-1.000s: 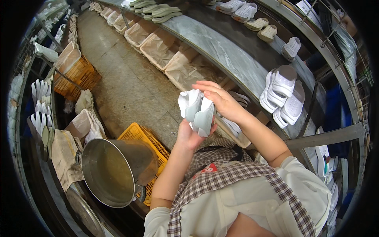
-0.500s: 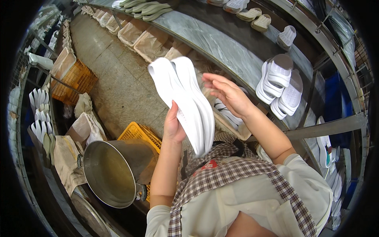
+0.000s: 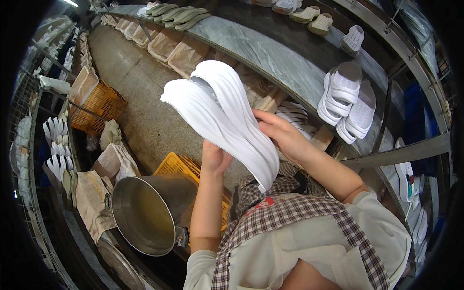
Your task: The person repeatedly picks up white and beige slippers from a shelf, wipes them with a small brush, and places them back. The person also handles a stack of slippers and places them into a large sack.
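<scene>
A pair of white shoe soles (image 3: 233,121) is held up in front of me, pressed side by side with their wavy sidewalls showing. My left hand (image 3: 215,157) is closed on their lower left side, its fingers mostly hidden behind them. On the other side, my right hand (image 3: 286,136) grips the right-hand sole, with some fingertips out of sight behind it. Between the far ends of the two soles a narrow gap shows a dotted inner face.
At lower left stands a metal pot (image 3: 144,215) of yellowish liquid, beside a yellow crate (image 3: 179,166). A marbled worktop (image 3: 251,43) along the right carries stacked white soles (image 3: 340,92) and green soles (image 3: 176,13). Lined bins (image 3: 186,54) sit beneath it.
My right hand has come in from beside the soles and now holds their right side. The soles have turned, their far ends tipping left and spreading slightly apart.
</scene>
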A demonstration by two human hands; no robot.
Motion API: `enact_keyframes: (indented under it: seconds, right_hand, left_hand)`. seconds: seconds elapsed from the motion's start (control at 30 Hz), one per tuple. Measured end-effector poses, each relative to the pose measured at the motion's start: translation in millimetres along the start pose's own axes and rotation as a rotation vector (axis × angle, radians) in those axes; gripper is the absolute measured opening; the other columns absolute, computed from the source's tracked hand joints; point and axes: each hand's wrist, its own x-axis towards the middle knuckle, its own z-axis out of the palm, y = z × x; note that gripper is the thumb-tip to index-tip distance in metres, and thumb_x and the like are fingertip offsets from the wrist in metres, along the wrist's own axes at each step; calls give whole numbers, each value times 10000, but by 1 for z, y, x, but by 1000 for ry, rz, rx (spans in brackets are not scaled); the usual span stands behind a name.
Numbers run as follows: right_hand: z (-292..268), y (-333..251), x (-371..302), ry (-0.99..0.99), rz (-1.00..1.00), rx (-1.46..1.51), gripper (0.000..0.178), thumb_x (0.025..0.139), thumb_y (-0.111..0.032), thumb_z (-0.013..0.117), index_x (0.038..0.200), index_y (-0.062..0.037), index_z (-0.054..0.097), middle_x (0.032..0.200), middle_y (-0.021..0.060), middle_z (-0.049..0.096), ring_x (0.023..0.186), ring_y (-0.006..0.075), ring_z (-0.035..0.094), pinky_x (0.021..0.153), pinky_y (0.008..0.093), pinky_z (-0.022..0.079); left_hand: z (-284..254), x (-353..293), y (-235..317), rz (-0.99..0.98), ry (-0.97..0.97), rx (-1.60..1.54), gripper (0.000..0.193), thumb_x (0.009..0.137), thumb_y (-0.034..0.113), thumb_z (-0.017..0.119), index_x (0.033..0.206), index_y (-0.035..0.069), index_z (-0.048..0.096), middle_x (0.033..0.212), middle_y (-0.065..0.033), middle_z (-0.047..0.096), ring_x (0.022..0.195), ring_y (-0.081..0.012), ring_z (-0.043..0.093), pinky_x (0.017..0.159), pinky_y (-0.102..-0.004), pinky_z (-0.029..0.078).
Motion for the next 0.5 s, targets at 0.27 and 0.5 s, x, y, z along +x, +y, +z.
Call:
enact_keyframes:
  seconds: [0.27,0.5]
  right_hand:
    - [-6,7,-3,-75,-76,-296,878,745,-135,768,1411,41,223,1378,150,393,1273,221,378,1062,334,302]
    - [-14,15,-5,-129,-97,-265,864,721,-57,762,1410,18,245,1366,144,405,1287,217,361,1065,340,300]
  left_hand:
    - [-3,-5,-2,69,14,167,515,882,122,607,1328,-10,385,1298,-118,498,1196,-245,493,1000,-396,411]
    - [-18,-11,-3,59,13,219,514,860,84,630,1321,29,410,1297,-95,503,1206,-235,481,1007,-397,399]
